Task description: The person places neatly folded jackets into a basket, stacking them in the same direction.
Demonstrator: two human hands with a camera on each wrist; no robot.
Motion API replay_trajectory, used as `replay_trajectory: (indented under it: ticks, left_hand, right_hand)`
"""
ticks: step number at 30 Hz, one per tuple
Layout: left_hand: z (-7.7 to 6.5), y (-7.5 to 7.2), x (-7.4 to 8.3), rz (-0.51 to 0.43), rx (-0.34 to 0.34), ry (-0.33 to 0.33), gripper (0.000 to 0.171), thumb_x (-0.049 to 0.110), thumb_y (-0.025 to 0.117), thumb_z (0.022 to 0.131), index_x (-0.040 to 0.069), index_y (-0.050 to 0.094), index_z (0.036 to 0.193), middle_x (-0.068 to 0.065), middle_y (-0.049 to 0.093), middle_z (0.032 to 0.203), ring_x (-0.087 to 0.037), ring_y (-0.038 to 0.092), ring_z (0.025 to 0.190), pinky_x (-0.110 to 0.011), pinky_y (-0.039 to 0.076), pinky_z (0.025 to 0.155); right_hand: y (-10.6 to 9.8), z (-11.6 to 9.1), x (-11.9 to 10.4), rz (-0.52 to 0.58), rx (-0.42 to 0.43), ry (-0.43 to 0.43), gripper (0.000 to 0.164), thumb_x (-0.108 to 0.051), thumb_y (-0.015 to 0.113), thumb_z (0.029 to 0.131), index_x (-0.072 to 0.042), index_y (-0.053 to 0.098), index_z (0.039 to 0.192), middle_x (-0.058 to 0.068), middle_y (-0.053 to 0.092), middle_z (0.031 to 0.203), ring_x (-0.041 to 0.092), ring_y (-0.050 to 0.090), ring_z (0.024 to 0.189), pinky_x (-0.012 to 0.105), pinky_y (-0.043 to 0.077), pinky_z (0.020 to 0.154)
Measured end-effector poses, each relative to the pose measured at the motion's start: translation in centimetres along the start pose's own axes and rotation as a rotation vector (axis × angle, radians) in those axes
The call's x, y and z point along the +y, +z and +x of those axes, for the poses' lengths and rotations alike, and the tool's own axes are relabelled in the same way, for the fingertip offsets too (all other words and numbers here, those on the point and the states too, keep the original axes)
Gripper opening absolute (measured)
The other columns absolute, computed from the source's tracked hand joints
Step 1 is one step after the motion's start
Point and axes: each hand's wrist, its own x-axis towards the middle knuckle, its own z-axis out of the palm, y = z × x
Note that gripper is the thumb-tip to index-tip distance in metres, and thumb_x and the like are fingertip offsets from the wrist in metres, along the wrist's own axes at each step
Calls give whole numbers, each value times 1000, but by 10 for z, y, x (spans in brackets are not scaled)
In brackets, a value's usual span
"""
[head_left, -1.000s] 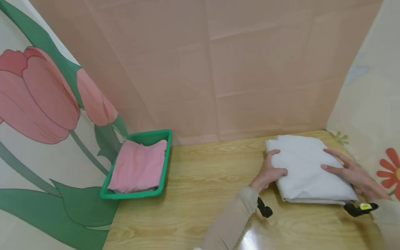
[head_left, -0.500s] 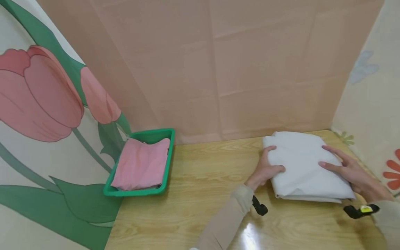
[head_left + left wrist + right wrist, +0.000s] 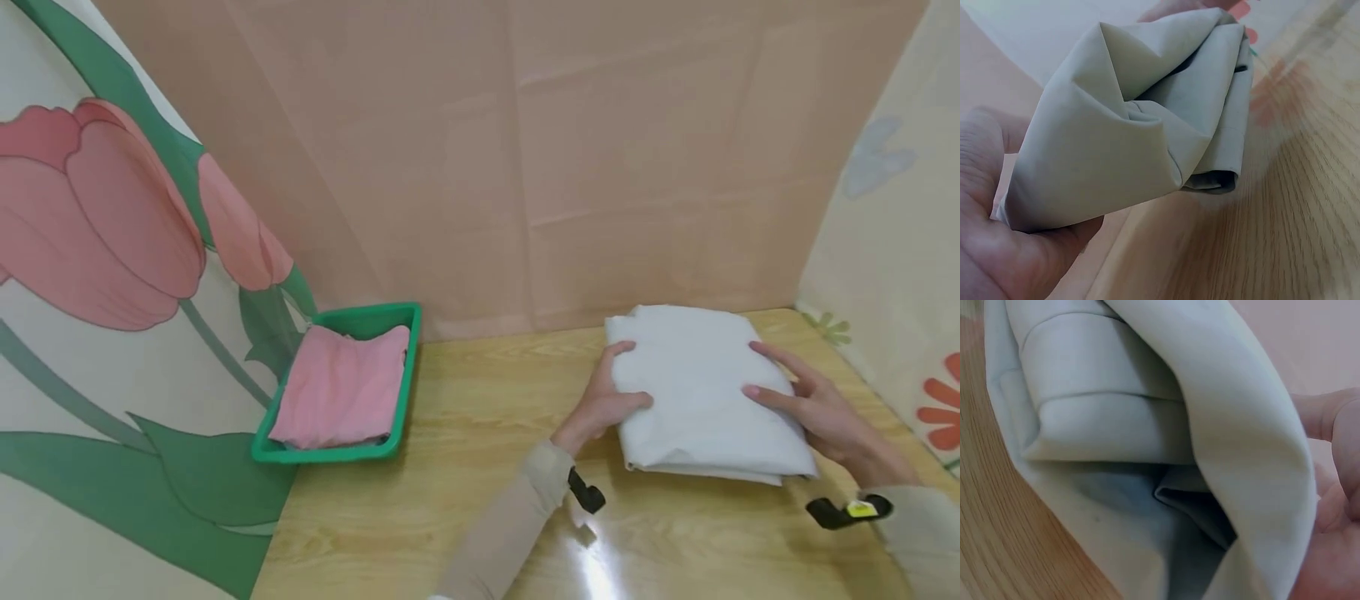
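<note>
A folded white cloth [image 3: 701, 392] is held between both hands at the right of the table in the head view. My left hand [image 3: 600, 396] grips its left edge, thumb on top and the other fingers reaching round the side. On the opposite edge, my right hand [image 3: 821, 408] holds it with thumb and forefinger over the top; its remaining fingers are mostly hidden. The left wrist view shows the cloth's layered, folded end [image 3: 1147, 112] tilted above the wood. Loose inner folds [image 3: 1110, 425] gape in the right wrist view.
A green plastic basket [image 3: 411, 375] stands at the table's left, with a folded pink cloth [image 3: 341, 387] inside. Behind the wooden table [image 3: 495, 433] rises a brown sheet [image 3: 480, 167]. Flower-printed panels flank both sides.
Both hands have shifted left together, carrying the white cloth with them away from the right panel. Their hold looks the same. The basket keeps its place; the head view has shifted slightly.
</note>
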Motion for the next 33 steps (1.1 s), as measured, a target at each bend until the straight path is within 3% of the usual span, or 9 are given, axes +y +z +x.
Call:
replay_trajectory:
  ticks: [7, 13, 21, 27, 30, 33]
  left_hand:
    - [-17, -24, 0, -34, 15, 29, 90, -11, 82, 77, 44, 55, 143, 14, 52, 139, -9, 54, 114, -30, 54, 88]
    - [-25, -40, 3, -47, 34, 31, 90, -12, 80, 75, 43, 56, 143, 9, 55, 134, -11, 57, 111, -33, 56, 87]
    - [-36, -68, 7, -77, 41, 44, 83, -6, 77, 79, 45, 57, 141, 1, 53, 132, -20, 57, 111, -41, 57, 82]
    - [-46, -90, 13, -72, 45, 59, 81, -1, 78, 81, 43, 56, 146, -2, 52, 135, -22, 56, 115, -42, 59, 82]
    - [-50, -102, 15, -70, 46, 62, 81, 2, 78, 83, 44, 55, 147, -4, 52, 136, -23, 57, 115, -43, 60, 82]
    - [-54, -114, 17, -53, 55, 62, 80, 5, 78, 84, 47, 54, 148, -6, 52, 138, -25, 58, 116, -45, 60, 82]
  right_hand:
    - [25, -1, -9, 19, -29, -24, 78, -4, 56, 109, -33, 20, 172, -10, 76, 118, 19, 77, 93, 44, 65, 70]
    - [44, 2, -14, 34, -37, -55, 78, -2, 56, 109, -31, 22, 172, -8, 76, 117, 18, 77, 92, 41, 64, 69]
    - [74, 9, -24, -175, 29, -77, 76, -12, 61, 109, -33, 23, 171, -14, 73, 112, 18, 76, 87, 40, 63, 67]
    - [96, 17, -29, -288, 53, -153, 73, -14, 62, 108, -29, 27, 171, -22, 59, 122, 14, 73, 89, 38, 62, 69]
    - [107, 21, -31, -307, 48, -186, 72, -13, 64, 107, -27, 31, 170, -15, 54, 131, 12, 71, 92, 35, 62, 70]
    - [119, 25, -34, -317, 32, -224, 70, -12, 64, 107, -24, 33, 169, -1, 48, 144, 10, 68, 96, 32, 61, 73]
